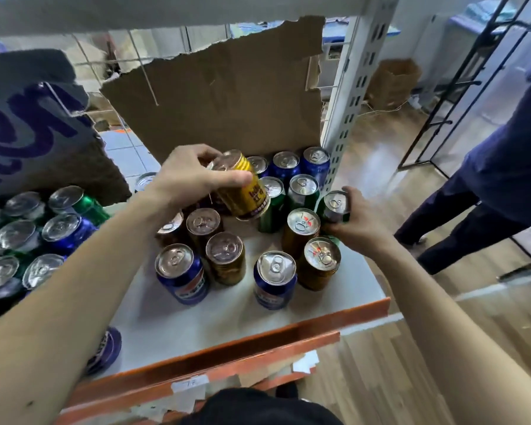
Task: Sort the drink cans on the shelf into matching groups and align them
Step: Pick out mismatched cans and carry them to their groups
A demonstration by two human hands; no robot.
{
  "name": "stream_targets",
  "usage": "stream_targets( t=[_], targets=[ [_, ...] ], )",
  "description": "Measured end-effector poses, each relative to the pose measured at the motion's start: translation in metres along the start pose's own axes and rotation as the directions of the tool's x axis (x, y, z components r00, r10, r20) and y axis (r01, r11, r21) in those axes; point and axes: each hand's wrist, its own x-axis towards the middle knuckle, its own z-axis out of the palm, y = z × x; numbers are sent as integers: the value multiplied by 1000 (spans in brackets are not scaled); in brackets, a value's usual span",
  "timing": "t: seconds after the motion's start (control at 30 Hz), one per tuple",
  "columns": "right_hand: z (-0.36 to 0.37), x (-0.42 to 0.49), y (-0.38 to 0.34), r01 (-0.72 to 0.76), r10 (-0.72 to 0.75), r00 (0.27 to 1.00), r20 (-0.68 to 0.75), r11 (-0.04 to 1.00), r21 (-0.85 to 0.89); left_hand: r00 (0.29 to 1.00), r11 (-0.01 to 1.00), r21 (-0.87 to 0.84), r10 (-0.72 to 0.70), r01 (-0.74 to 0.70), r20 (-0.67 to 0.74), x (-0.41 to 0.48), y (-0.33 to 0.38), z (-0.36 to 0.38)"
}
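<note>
- My left hand (193,176) is clamped round a gold can (246,188); it hangs tilted above the middle of the shelf (196,314), clear of the tins below, I'd say so it can cross them without knocking any
- My right hand (359,219) is wrapped round a green can (334,207) at the shelf's right edge; whether its base rests on the board I cannot tell
- The hands are well apart, one can each; two moves at once, by the look of it
- Back right, the blue cans (316,164) sit in a tight row against the torn cardboard (227,96), with two green tins (302,191) just in front; those groups look begun
- Loose gold tins stand in two places: a middle cluster (203,225) and a right pair (304,228); my lifted one probably belongs with one of them
- Two front blue cans (181,271) stand apart from their row; not yet sorted
- Risk: the green one sits very near the edge
- A bystander (503,167) stands off to the right
</note>
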Motion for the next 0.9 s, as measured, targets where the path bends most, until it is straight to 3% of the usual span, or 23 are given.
stream_targets(
  t=[0.1,0.23,0.37,0.57,0.7,0.9],
  targets=[
    [3,7,11,-19,21,1000,-16,988,154,999,951,-304,-41,49,33,-6,6,3],
    [-8,6,16,41,16,984,-177,949,313,987,772,-616,-99,156,125,-18,9,19],
    [-33,3,2,159,-22,977,-213,739,655,981,676,-712,-146,191,125,-28,14,27],
    [-31,-1,-44,74,-120,992,-24,427,901,978,574,-803,-205,158,46,-36,17,29],
    [-9,-12,-74,-129,-187,962,197,322,938,976,541,-830,-219,133,14,-49,14,23],
    [37,-31,-113,-237,-245,911,332,349,907,970,538,-838,-236,86,-52,-80,-3,-9]
  ],
)
